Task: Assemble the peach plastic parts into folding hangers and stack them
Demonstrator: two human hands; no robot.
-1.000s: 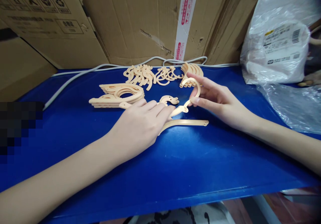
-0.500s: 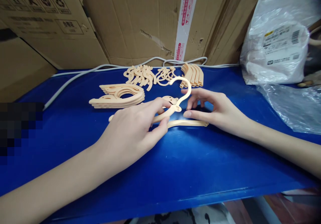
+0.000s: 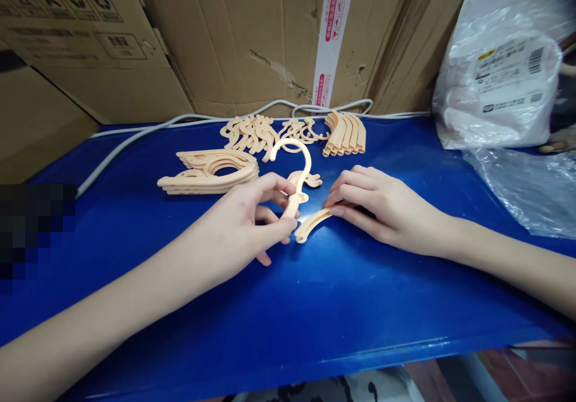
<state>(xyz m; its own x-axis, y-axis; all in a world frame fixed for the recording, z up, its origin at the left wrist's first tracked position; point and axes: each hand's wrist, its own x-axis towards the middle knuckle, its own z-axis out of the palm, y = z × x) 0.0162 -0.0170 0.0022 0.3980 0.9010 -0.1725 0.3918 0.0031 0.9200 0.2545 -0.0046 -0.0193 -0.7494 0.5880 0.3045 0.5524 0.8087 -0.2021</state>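
Observation:
My left hand pinches the stem of a peach plastic hook piece, holding it upright with its curve toward the boxes. My right hand lies with fingers closed over one end of a curved peach hanger arm that rests on the blue table. A small curly peach part lies just behind the hook. Both hands are close together at the table's middle.
Behind the hands lie a stack of peach hanger arms, a heap of small hooks, and a row of curved pieces. A white cable runs along the back. Cardboard boxes stand behind; plastic bags sit at right.
My left hand took the hook piece and stood it upright, shifting it left. My right hand let go of the hook and dropped onto the hanger arm, which has slid and turned.

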